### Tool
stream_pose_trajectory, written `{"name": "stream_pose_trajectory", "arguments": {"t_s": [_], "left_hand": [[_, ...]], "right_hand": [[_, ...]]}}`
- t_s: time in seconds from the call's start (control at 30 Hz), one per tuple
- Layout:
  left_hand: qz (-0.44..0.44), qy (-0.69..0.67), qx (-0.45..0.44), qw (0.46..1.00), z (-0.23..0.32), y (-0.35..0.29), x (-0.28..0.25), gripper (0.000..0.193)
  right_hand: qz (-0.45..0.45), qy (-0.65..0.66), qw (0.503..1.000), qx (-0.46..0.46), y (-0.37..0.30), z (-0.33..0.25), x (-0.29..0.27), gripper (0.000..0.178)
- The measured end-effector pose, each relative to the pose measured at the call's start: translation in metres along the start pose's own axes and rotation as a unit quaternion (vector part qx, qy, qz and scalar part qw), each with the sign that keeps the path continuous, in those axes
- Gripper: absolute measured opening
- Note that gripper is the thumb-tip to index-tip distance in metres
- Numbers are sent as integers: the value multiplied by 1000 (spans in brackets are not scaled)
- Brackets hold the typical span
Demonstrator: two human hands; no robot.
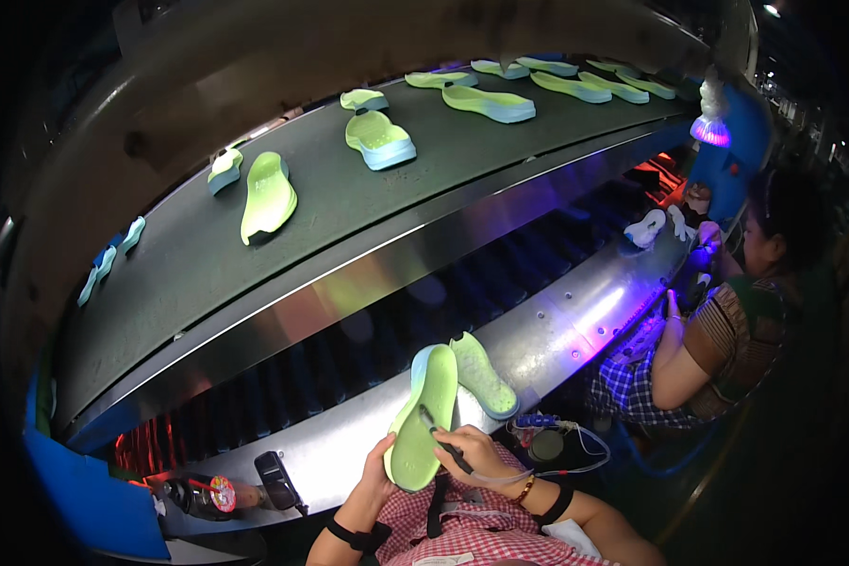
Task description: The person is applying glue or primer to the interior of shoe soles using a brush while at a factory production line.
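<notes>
My left hand (pixel 375 472) is closed on the left edge of a yellow-green shoe sole (pixel 432 382) with a pale blue side, tilted up in front of me, its hollow face showing. In my right hand (pixel 483 455) is a black-handled brush (pixel 456 457). The bristle end lies over the middle of the sole's inner face; contact seems likely but is hard to make out. A clear tube (pixel 590 464) runs from near that hand off to the right. Just beyond the held piece, a second green sole (pixel 481 377) rests on the metal ledge.
A dark conveyor belt (pixel 321 193) carries several similar soles beyond the steel ledge (pixel 316 443). Dark rollers lie between. At left stand a drink cup (pixel 223 492) and a black holder (pixel 278 481). A co-worker (pixel 726 330) sits at right under a violet lamp (pixel 710 127).
</notes>
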State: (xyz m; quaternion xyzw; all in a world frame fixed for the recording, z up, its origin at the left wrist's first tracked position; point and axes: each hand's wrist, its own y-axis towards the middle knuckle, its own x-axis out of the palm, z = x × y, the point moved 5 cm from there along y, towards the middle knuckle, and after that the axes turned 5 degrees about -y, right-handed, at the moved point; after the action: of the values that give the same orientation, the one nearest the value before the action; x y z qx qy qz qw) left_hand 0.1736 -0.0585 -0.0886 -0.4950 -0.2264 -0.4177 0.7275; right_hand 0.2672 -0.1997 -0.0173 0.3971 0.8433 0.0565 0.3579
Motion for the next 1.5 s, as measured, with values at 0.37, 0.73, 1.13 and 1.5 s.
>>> {"name": "stream_pose_trajectory", "arguments": {"t_s": [0.37, 0.73, 1.13, 1.5], "left_hand": [[-181, 56, 242, 952, 97, -57, 137, 58], [-154, -248, 314, 904, 225, 72, 275, 69], [201, 641, 705, 226, 200, -42, 223, 31], [326, 580, 746, 26, 223, -32, 143, 29]], "right_hand": [[144, 691, 667, 238, -5, 80, -104, 46], [155, 653, 637, 380, -38, 100, -53, 43], [200, 609, 636, 429, -33, 134, -46, 35], [128, 633, 623, 442, -24, 141, -6, 39]]}}
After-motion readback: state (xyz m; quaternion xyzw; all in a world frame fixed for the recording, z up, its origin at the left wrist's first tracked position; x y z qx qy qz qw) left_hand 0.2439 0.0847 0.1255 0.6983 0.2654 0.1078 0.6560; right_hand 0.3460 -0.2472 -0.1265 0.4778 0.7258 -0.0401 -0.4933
